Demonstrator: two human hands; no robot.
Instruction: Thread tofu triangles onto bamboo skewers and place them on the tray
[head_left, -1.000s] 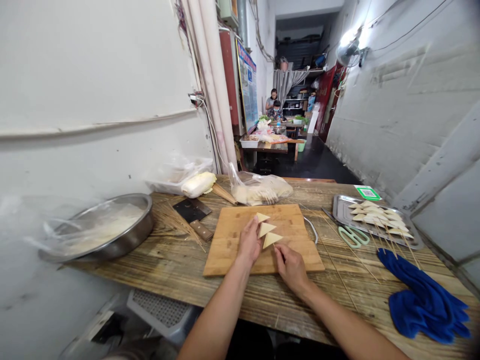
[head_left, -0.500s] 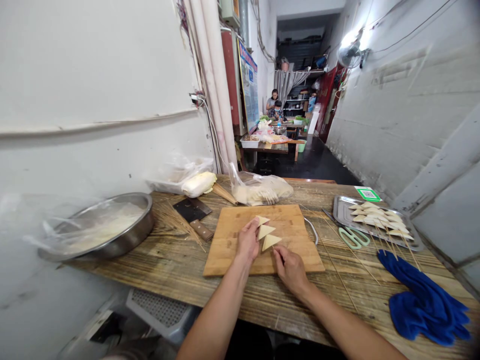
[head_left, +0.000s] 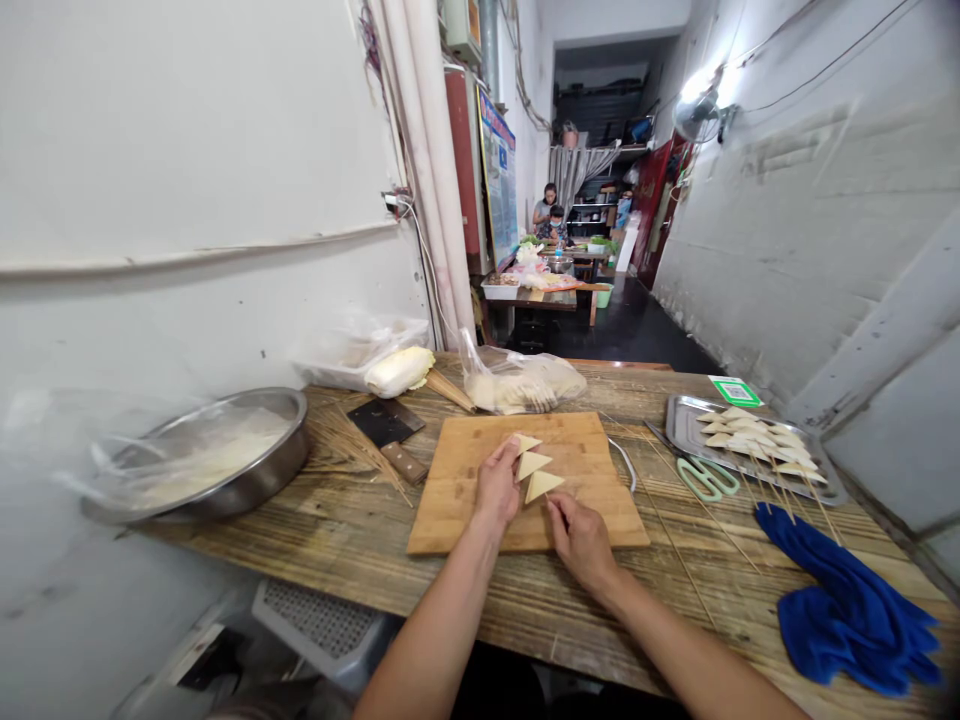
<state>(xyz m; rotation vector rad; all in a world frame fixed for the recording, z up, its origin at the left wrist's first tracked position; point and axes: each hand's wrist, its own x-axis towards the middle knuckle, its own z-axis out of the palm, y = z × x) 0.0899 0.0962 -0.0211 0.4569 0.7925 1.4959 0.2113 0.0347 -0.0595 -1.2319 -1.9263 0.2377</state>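
Observation:
Three pale, flat triangular pieces, like sliced tofu, are lined up in a row above the wooden cutting board (head_left: 450,510); the lowest triangle (head_left: 541,485) is nearest my right hand. My left hand (head_left: 498,482) is closed on the triangles from their left side, thumb and fingers along their edges. At the near end of the row, my right hand (head_left: 581,535) is pinched on a thin bamboo skewer, of which only a short bit shows. How far the skewer runs through the pieces is hidden.
Right of the board lie loose skewers (head_left: 679,555), green-handled scissors (head_left: 705,478), a metal tray (head_left: 679,425) of skewered triangles and blue gloves (head_left: 847,610). Leftward are a cleaver (head_left: 386,422), a skewer pile (head_left: 352,440) and a steel basin (head_left: 285,455). Behind sits a plastic bag (head_left: 517,385) and cabbage (head_left: 400,372).

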